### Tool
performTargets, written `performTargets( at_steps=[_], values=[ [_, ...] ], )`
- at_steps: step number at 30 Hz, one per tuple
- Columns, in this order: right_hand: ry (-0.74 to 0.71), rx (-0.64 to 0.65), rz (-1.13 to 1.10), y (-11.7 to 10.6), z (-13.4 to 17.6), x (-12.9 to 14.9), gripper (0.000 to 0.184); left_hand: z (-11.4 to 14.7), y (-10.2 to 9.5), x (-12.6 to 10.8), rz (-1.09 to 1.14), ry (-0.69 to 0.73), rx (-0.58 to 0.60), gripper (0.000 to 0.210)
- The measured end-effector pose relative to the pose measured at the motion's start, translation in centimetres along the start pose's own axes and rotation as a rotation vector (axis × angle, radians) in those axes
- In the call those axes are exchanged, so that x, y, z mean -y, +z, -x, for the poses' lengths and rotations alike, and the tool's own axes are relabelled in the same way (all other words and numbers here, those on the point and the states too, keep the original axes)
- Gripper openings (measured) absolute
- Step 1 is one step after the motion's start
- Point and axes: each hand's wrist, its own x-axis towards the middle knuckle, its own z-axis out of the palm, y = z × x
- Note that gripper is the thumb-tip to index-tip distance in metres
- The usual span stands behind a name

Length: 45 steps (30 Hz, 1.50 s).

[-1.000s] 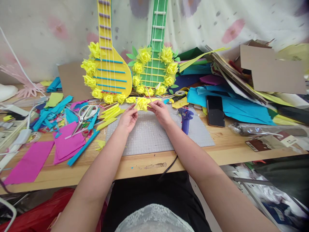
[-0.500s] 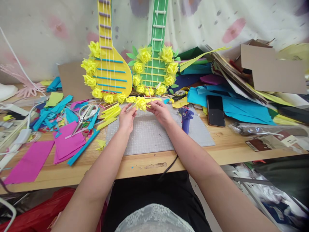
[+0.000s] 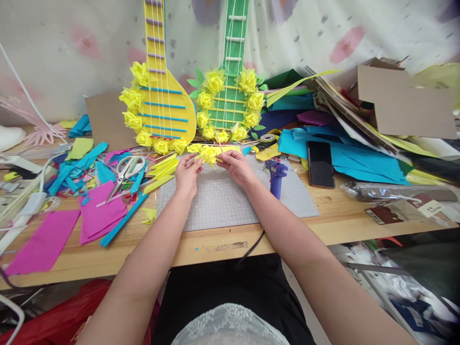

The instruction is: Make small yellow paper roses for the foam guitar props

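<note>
A yellow paper flower [image 3: 208,155] is held between both hands above the grey cutting mat [image 3: 223,201]. My left hand [image 3: 187,173] is closed with its fingertips on the flower's left side. My right hand [image 3: 235,165] pinches at the flower's right side, and a thin stick [image 3: 218,141] rises from its fingers. Behind the hands stand a yellow paper guitar [image 3: 168,108] and a green one [image 3: 230,103], both edged with similar yellow flowers. A purple glue gun [image 3: 276,176] rests on the mat, right of my right hand.
Scissors [image 3: 127,172], magenta sheets [image 3: 102,208], yellow strips [image 3: 163,170] and blue scraps [image 3: 72,167] lie at the left. To the right are a phone [image 3: 321,164], blue paper [image 3: 362,158] and stacked cardboard [image 3: 404,103]. A black cord [image 3: 251,249] hangs over the table's front edge.
Both hands keep their hold on the flower and have shifted only very slightly. The flower's petals are turned a little. Nothing was let go.
</note>
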Motion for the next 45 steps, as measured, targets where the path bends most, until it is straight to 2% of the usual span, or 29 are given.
performTargets(
  at_steps=[6,8,14,17,19,21,24,26,33,40,45],
  values=[
    [-0.019,-0.039,-0.017,-0.1,-0.1,0.0,0.024,0.2,0.1,0.0,-0.012,-0.134,0.142,0.032],
    [-0.034,-0.069,0.021,-0.1,-0.2,-0.1,0.025,0.1,0.1,-0.1,-0.006,-0.141,0.154,0.033],
    [-0.086,-0.186,0.232,-0.3,-0.5,-0.7,0.028,0.1,0.1,-0.4,-0.007,-0.085,0.038,0.024],
    [-0.197,-0.261,0.423,-0.1,-0.1,-0.7,0.023,0.1,0.1,-0.5,-0.016,-0.097,-0.016,0.024],
    [-0.300,-0.220,0.546,0.3,0.5,-0.5,0.019,0.0,0.0,-0.5,-0.001,-0.103,-0.040,0.024],
    [-0.350,-0.104,0.671,1.0,1.0,-0.4,0.015,-0.1,0.0,-0.4,0.030,-0.098,-0.049,0.024],
    [-0.339,0.047,0.849,1.8,1.5,-0.5,0.012,-0.2,0.0,-0.3,0.084,-0.083,-0.028,0.025],
    [-0.309,0.091,0.916,1.8,1.5,-0.7,0.015,-0.2,-0.1,-0.4,0.108,-0.080,0.006,0.029],
    [-0.284,0.017,0.955,0.6,0.7,-1.2,0.017,-0.1,-0.2,-0.3,0.133,-0.134,0.140,0.054],
    [-0.255,0.006,0.939,0.8,0.6,-1.0,0.020,-0.2,-0.2,0.2,0.117,-0.113,0.123,0.045],
    [-0.207,0.078,0.915,0.9,0.7,-0.6,0.022,-0.3,-0.3,0.1,0.090,-0.100,0.098,0.038]
  ],
)
